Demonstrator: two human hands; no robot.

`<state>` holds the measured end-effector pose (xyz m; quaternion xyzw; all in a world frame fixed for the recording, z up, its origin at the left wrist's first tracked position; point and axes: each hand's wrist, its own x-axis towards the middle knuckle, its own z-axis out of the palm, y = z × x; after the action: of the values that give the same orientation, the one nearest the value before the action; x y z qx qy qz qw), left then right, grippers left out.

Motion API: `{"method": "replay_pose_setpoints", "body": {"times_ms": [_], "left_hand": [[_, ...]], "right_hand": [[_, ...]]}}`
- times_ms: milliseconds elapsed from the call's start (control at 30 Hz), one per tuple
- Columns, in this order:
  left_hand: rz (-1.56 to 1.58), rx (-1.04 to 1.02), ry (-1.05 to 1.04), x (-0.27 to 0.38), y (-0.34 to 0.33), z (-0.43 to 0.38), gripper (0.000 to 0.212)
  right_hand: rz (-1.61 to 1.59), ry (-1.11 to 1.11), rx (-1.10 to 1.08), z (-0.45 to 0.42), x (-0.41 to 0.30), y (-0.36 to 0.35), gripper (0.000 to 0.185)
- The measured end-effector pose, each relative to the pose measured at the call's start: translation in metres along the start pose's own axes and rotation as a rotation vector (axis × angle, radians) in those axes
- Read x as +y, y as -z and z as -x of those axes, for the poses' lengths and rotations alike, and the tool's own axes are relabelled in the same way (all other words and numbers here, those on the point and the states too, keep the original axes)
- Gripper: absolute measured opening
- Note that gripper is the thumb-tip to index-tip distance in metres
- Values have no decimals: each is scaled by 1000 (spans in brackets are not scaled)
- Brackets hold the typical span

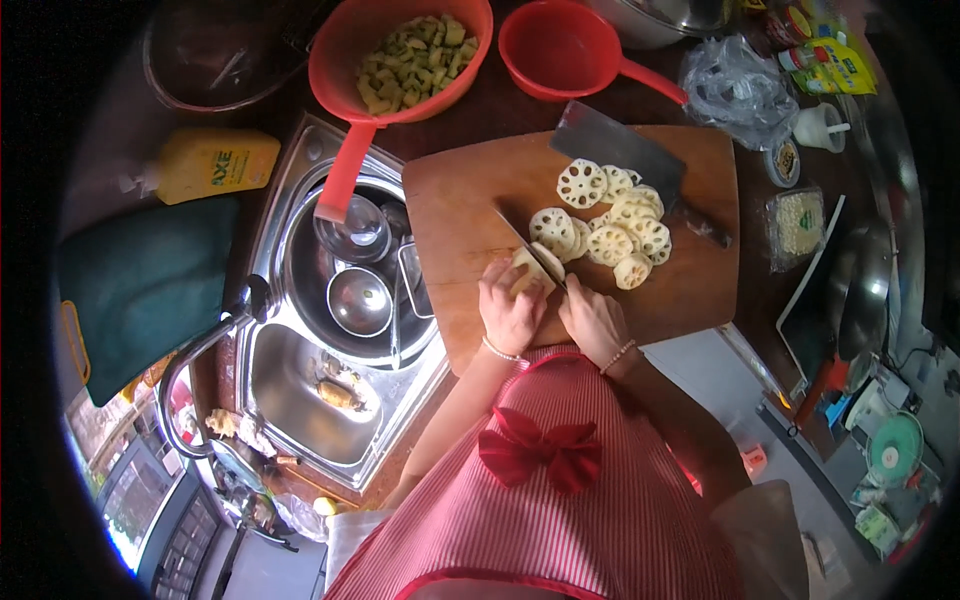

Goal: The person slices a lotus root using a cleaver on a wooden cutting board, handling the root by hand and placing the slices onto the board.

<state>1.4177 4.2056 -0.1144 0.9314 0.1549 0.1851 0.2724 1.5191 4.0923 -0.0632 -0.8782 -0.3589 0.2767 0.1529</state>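
Observation:
On the wooden cutting board, my left hand grips a piece of lotus root near the board's front edge. My right hand is closed on the handle of a kitchen knife, whose blade stands in the lotus root, with a slice on its right side. Several round lotus root slices lie overlapping to the right of the blade. Behind them a cleaver with a dark handle lies flat on the board. The knife's handle is mostly hidden in my right hand.
At the left is a steel sink with a large bowl of dishes. A red strainer of chopped green pieces stands behind, its handle reaching over the sink. A red ladle-shaped bowl and a plastic bag are at the back.

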Motion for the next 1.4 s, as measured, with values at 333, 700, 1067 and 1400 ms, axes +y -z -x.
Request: {"method": "replay_pose_setpoints", "body": {"times_ms": [333,700,1067,1400], "left_hand": [[183,209,24,4,9,-11,44],[55,81,69,-1,5,0,44],[152,85,79,-1,7,-1,44],[113,113,41,0,7,-1,49]], "right_hand": [[-244,-147,-58,31,-13,41,32],[-73,-156,-149,43,-25,56,36],[-249,8,55,-1,15,0,19],[-187,-133,-40,39,-25,53,35]]}}
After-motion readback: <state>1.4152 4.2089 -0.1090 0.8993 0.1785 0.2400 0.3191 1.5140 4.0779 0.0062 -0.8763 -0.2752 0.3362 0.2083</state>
